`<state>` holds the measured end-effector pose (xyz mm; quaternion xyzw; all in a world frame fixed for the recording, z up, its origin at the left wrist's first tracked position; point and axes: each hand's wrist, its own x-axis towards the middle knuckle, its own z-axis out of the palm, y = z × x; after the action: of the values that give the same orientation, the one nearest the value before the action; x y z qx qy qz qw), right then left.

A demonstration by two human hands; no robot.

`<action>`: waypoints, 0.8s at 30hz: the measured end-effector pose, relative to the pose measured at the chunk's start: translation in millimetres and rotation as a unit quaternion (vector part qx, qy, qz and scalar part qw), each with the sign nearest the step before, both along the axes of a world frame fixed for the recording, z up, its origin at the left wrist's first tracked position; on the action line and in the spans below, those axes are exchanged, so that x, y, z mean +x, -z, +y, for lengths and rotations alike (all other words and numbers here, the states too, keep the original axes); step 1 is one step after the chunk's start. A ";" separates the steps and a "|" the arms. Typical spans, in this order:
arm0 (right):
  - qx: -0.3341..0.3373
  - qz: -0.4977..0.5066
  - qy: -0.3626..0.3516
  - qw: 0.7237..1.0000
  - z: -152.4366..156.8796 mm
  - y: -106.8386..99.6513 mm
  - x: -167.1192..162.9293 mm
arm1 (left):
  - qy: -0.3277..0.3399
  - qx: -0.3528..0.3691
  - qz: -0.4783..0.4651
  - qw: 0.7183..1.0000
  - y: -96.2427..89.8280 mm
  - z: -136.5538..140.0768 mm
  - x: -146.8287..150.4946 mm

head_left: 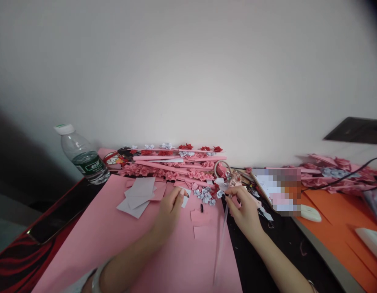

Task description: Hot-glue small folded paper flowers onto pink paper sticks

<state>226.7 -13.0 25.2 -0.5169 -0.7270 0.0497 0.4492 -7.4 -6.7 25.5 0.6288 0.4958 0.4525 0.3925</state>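
Note:
My left hand (172, 205) is closed in a pinch above the pink sheet. A small white paper piece (185, 200) shows at its fingertips; whether the fingers hold it or it lies beneath, I cannot tell. My right hand (243, 205) pinches the upper end of a thin translucent strip (220, 244), which hangs down toward me. A small dark bit shows at those fingertips. Beside them lie several pale blue folded paper flowers (207, 195). Two small pink paper pieces (204, 232) rest between my hands on the large pink sheet (115, 248).
White paper squares (136, 199) overlap at the left. Pink paper rolls and flowers (176, 165) line the wall, with a tape roll (222, 169) near them. A water bottle (84, 156) and dark phone (54, 219) are left; a blurred screen (283, 193), white mouse (310, 213) and orange sheets (338, 236) right.

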 end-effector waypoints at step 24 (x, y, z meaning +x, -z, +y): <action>-0.026 0.005 -0.011 1.000 3.1 12.4 -10.3 | 0.090 0.047 0.115 0.988 8.9 -2.0 5.7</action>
<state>216.4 -10.0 12.9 -0.5200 -0.7288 0.0761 0.4390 -1.7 -8.6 16.6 0.7363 0.4572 0.3630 0.3421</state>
